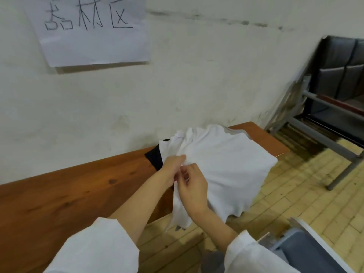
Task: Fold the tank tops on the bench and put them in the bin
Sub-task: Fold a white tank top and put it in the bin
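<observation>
A white tank top (226, 164) lies crumpled over the right end of the wooden bench (69, 194), its lower part hanging over the front edge. A black garment (154, 158) shows from under its left side. My left hand (173, 166) pinches the white fabric near the top's left edge. My right hand (192, 186) grips the same fabric just below, fingers curled into it. Both hands are close together. The grey bin (307, 251) with a white rim sits at the lower right on the floor.
A white wall with a paper sign (92, 30) stands behind the bench. A metal-framed chair with black cushions (338, 91) stands at the right. Yellow tiled floor (295, 194) lies between bench, chair and bin.
</observation>
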{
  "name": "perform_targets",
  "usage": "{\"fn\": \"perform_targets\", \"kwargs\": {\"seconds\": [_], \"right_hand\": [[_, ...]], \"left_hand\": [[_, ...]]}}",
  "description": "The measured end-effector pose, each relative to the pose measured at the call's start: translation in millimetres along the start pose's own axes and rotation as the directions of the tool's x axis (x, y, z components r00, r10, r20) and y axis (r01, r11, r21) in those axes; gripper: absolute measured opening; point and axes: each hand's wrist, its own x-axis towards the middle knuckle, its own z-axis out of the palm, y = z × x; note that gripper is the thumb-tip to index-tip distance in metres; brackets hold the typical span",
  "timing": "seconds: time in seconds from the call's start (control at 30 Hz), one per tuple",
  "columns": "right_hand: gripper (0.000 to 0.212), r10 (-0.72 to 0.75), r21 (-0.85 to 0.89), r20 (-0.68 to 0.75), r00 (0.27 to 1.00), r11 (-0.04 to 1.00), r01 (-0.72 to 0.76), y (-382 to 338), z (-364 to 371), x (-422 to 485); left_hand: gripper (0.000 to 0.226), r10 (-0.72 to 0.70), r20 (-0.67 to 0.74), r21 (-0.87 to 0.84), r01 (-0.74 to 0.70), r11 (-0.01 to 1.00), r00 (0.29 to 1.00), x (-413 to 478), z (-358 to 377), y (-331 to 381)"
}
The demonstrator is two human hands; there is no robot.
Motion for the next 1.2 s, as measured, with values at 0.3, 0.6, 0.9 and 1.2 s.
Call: {"fn": "perform_targets", "kwargs": {"seconds": [0.3, 0.6, 0.9, 1.2], "right_hand": [[0.014, -0.087, -0.159, 0.057, 0.995, 0.983, 0.095, -25.3, 13.0, -2.7], [0.079, 0.182, -0.550, 0.609, 0.772, 0.798, 0.246, -22.7, 59.7, -30.3], [0.095, 0.076, -0.365, 0.816, 0.573, 0.836, 0.410, -116.2, 132.6, -96.5], [0.086, 0.241, -0.544, 0.531, 0.812, 0.832, 0.109, -81.3, 124.1, -89.5]], "left_hand": [[0.027, 0.272, -0.434, 0.335, -0.126, 0.934, 0.859, -27.6, -132.4, -23.0], [0.029, 0.329, -0.570, 0.518, 0.018, 0.855, 0.752, -89.6, -260.6, -51.3], [0.033, 0.426, -0.774, 0.611, 0.375, 0.698, 0.468, -134.8, -331.5, -59.4], [0.052, 0.582, -0.415, 0.906, 0.374, 0.197, 0.699, -124.7, -266.2, -115.9]]}}
